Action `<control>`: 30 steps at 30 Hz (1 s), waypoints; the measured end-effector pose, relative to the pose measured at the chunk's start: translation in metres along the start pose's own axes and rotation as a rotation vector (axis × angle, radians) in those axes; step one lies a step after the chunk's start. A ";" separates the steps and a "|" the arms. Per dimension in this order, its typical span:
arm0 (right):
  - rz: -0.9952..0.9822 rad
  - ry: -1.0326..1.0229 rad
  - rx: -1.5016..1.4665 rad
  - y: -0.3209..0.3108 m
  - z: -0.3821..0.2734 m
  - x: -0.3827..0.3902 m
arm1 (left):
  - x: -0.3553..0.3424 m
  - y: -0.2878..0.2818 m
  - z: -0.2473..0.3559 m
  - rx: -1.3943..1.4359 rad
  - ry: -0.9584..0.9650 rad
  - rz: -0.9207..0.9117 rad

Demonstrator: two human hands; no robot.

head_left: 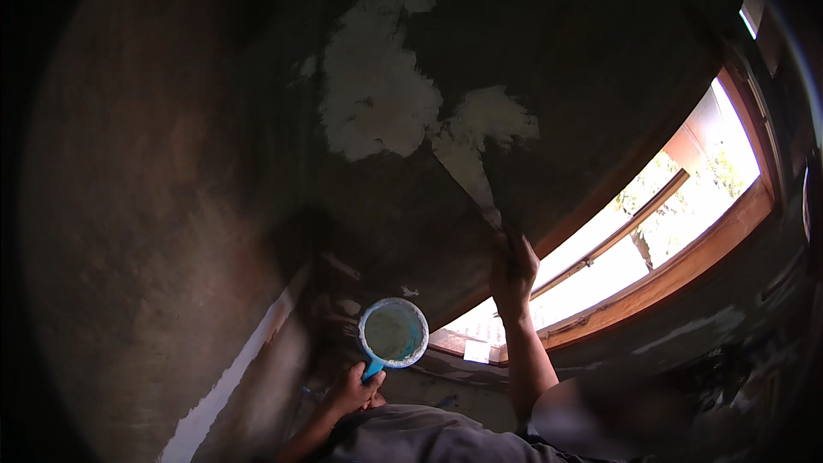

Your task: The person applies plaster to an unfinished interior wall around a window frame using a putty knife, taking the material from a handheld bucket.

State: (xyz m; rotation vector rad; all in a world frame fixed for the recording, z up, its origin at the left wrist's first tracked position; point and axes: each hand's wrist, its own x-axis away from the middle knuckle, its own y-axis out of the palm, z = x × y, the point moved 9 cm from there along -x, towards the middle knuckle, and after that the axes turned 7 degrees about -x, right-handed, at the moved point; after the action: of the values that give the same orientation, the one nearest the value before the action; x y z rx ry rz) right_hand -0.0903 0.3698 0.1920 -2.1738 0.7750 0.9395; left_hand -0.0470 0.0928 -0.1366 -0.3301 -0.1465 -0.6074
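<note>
My right hand point(514, 270) is raised and closed around the handle of a putty knife point(467, 173). The wide blade, coated in pale filler, lies against the dark wall. Its tip meets a fresh pale filler patch point(493, 116), and a larger filler patch point(373, 99) spreads to the left. Low in front of my body, my left hand point(353, 390) grips the handle point(373, 369) of a blue dipper. Seen from above, the dipper has a smeared whitish rim and pale filler point(393, 334) inside.
To the right is a bright window opening with a wooden frame point(677, 283) and a slanting wooden bar point(639, 219). A brownish wall point(146, 206) rises on the left. A pale strip point(227, 377) runs along the lower left. White smears point(690, 330) mark the surface below the window.
</note>
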 end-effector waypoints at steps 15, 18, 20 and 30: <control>-0.033 0.030 0.055 -0.015 0.016 0.025 | 0.003 0.005 0.005 -0.018 -0.034 0.002; -0.030 -0.002 -0.039 -0.016 0.003 0.020 | 0.003 0.007 -0.002 -0.030 -0.034 0.013; -0.002 0.064 -0.094 -0.013 -0.001 0.007 | 0.005 0.004 0.009 0.013 -0.054 -0.013; -0.024 0.172 -0.112 0.018 0.011 0.065 | 0.003 0.006 0.007 0.088 -0.086 -0.039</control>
State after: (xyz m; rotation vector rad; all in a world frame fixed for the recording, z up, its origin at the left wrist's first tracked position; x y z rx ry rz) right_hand -0.0702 0.3497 0.1298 -2.3809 0.7917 0.8087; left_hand -0.0416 0.0977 -0.1313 -0.2690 -0.2616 -0.6237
